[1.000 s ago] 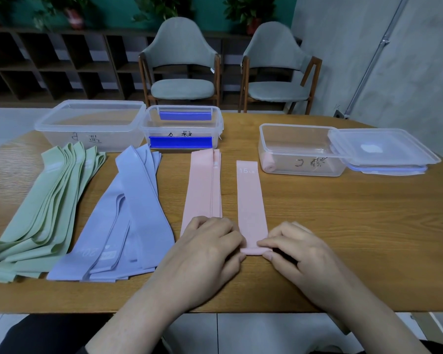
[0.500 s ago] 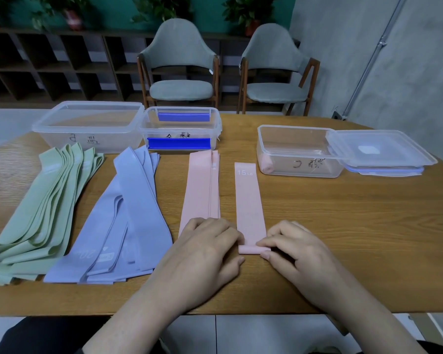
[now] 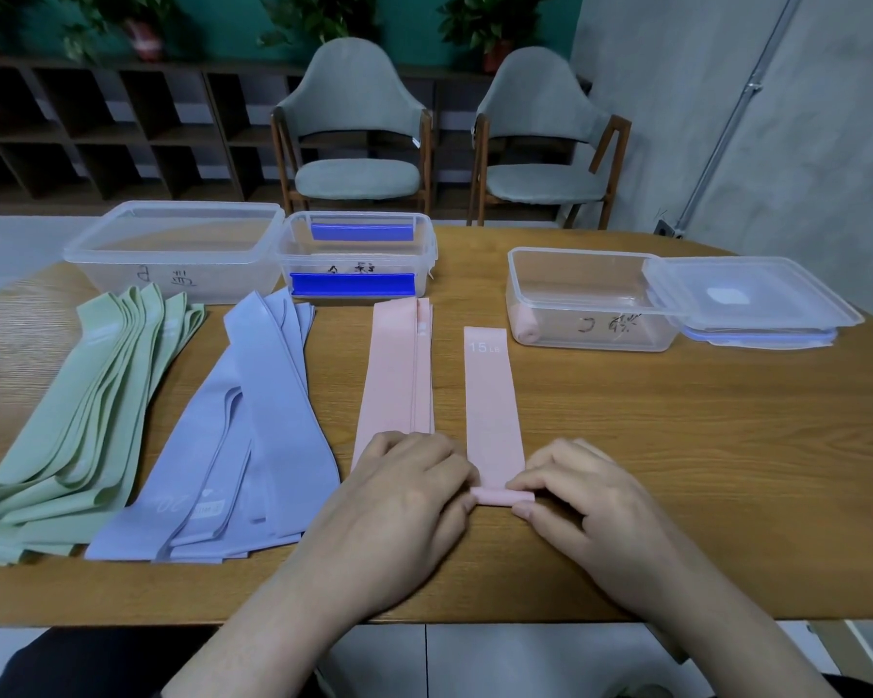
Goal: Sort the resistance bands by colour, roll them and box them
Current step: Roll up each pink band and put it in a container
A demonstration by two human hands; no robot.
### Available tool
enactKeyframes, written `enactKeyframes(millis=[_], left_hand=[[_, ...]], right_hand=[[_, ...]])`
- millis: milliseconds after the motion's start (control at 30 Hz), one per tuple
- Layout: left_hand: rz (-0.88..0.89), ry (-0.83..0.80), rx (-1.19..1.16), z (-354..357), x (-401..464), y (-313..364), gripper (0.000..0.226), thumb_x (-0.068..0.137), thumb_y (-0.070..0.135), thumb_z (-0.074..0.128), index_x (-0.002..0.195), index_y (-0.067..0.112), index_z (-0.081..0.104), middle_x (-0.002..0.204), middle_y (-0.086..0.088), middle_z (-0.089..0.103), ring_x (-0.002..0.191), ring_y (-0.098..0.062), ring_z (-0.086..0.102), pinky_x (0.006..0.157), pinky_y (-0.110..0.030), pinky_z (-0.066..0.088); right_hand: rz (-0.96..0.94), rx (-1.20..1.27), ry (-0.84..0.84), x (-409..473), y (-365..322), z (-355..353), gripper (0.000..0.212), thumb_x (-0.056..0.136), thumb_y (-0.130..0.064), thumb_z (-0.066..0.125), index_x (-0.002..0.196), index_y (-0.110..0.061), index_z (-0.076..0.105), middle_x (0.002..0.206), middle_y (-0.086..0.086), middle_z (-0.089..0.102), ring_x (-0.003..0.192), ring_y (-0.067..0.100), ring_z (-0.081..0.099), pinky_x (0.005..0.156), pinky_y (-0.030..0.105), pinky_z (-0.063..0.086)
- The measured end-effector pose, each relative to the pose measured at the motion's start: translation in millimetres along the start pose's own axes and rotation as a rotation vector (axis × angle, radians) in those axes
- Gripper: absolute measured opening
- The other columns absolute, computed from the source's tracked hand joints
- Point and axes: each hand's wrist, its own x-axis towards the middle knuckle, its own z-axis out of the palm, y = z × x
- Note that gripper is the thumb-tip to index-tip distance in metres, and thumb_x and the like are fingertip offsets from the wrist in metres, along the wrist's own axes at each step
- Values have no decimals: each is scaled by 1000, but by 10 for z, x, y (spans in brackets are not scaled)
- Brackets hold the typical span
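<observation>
Both hands, left hand (image 3: 404, 501) and right hand (image 3: 580, 501), pinch the rolled near end of pink band (image 3: 492, 410), flat on table (image 3: 676, 471), right of pink stack (image 3: 399, 375)

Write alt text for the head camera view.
Both hands, left hand and right hand, pinch the rolled near end of a pink band on a wooden table. To the left lie pink, lilac and green bands; clear boxes stand behind.
</observation>
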Motion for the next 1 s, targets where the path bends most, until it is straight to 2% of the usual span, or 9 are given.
enactKeyframes(millis=[233, 400, 667, 833, 1000], left_hand=[[0, -17, 7, 1, -3, -8, 12, 95, 41, 57, 104, 34, 60, 107, 18, 56, 102, -5, 49, 97, -21, 28], [6, -14, 11, -3, 3, -7, 13, 99, 39, 53, 107, 34, 61, 106, 16, 56, 101, -6, 50, 96, -23, 30], [2, -29, 9, -10, 1, -7, 15, 95, 44, 56, 106, 34, 60, 105, 18, 55, 103, -5, 50, 99, -24, 31], [0, -29, 12, -9, 2, -4, 14, 99, 40, 54, 109, 34, 61, 107, 18, 55, 104, -5, 50, 99, -23, 30], [-9, -21, 8, -13, -3, -4, 18, 97, 44, 54, 110, 35, 63, 108, 19, 56, 105, -3, 49, 99, -23, 30]], right_hand=[[14, 2, -6, -11, -1, 7, 31, 97, -46, 51, 108, -28, 74, 99, -23, 55, 101, 2, 52, 85, 16, 40], [26, -7, -19, 4, -6, -10, 27, 91, -45, 56, 105, -28, 70, 100, -25, 55, 101, 0, 52, 87, 15, 39], [-4, 5, -5, -4, -6, 2, 25, 96, -43, 55, 106, -28, 73, 98, -22, 56, 100, -1, 51, 85, 11, 37], [18, 2, -8, -6, -4, -4, 26, 90, -44, 59, 106, -28, 71, 101, -25, 56, 101, 1, 53, 88, 18, 40], [-2, 2, 4, -3, -12, 1, 23, 94, -42, 56, 104, -28, 71, 99, -24, 56, 99, 0, 52, 86, 15, 39]])
